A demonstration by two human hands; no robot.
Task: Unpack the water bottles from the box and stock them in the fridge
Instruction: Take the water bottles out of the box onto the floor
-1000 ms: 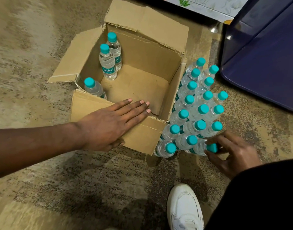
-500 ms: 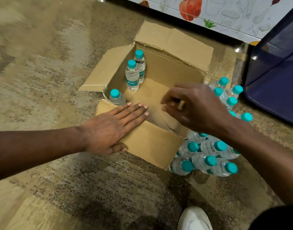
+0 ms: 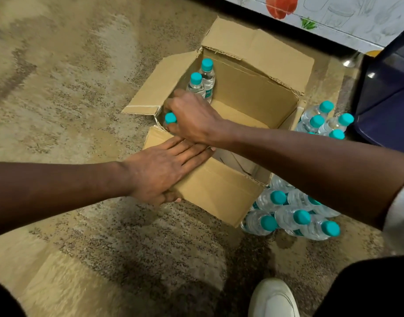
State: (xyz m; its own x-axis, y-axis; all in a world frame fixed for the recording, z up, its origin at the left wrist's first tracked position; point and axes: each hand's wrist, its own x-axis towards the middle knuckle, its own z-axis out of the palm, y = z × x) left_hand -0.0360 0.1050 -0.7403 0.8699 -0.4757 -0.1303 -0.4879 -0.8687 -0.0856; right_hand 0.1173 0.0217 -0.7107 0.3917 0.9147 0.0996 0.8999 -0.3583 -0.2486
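Observation:
An open cardboard box (image 3: 221,193) stands on the speckled floor. Inside, two clear water bottles (image 3: 202,84) with teal caps stand upright in the far left corner. A third bottle (image 3: 170,117) stands in the near left corner, and my right hand (image 3: 192,117) reaches across the box with its fingers curled round that bottle's neck. My left hand (image 3: 160,170) lies flat, fingers straight, on the box's near flap. Several more teal-capped bottles (image 3: 292,216) stand grouped on the floor to the right of the box, partly hidden by my right forearm.
A dark blue fridge door (image 3: 388,92) rises at the right edge. A white cabinet front with vegetable prints (image 3: 322,17) runs along the top. My white shoe (image 3: 273,298) is at the bottom, near the floor bottles. The box flaps stick outward to the left and back.
My right hand has moved from the floor bottles across the box to its near left corner and taken hold of the bottle there. My left hand has stayed flat on the flap.

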